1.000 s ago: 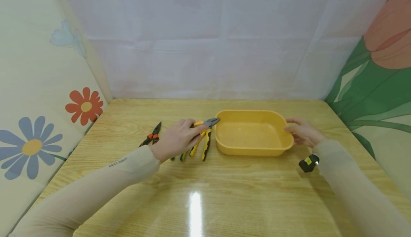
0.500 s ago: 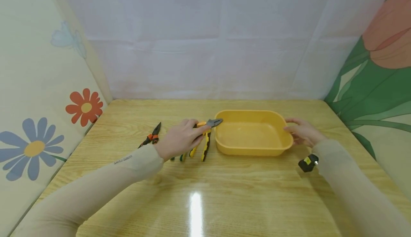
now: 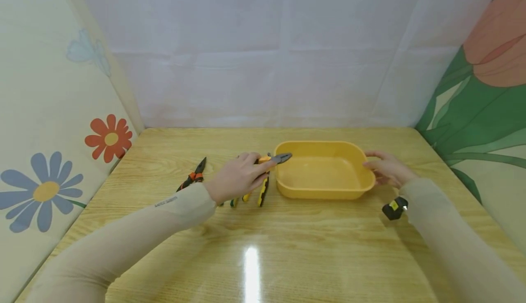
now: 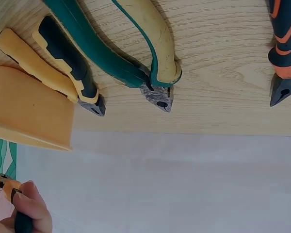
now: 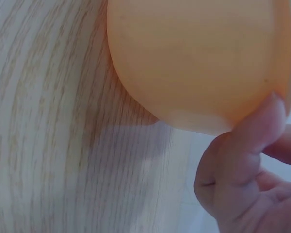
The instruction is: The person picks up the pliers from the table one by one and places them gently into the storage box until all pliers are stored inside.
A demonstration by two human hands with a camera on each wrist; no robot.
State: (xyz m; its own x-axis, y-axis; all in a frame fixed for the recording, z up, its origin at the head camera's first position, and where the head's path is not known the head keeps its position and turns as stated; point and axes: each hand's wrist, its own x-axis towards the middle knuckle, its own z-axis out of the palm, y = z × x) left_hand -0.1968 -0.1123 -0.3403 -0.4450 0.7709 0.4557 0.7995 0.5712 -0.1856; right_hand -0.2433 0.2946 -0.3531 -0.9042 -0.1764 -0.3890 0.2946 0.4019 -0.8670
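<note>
A white sheet with creases hangs behind the wooden table, with a red flower, a blue flower and a pale butterfly on one side and a big pink tulip with green leaves on the other

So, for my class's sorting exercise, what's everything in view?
Table: 1, light wood, centre.
Bin: 1, yellow, on table.
Held pliers: 1, orange-black-grey, tip over bin's left rim.
Yellow pliers: 1, yellow-black, left of bin.
Green pliers: 1, green-cream, farther left.
Orange pliers: 1, orange-black, farthest left.
Tape measure (probably): 1, black-yellow, front right of bin.
Cloth: 1, whitish, behind table.
Flower panels: 2, multicoloured, either side.
Left grip: 1, beige sleeve, on held pliers.
Right grip: 1, beige sleeve, on bin's right rim.
</note>
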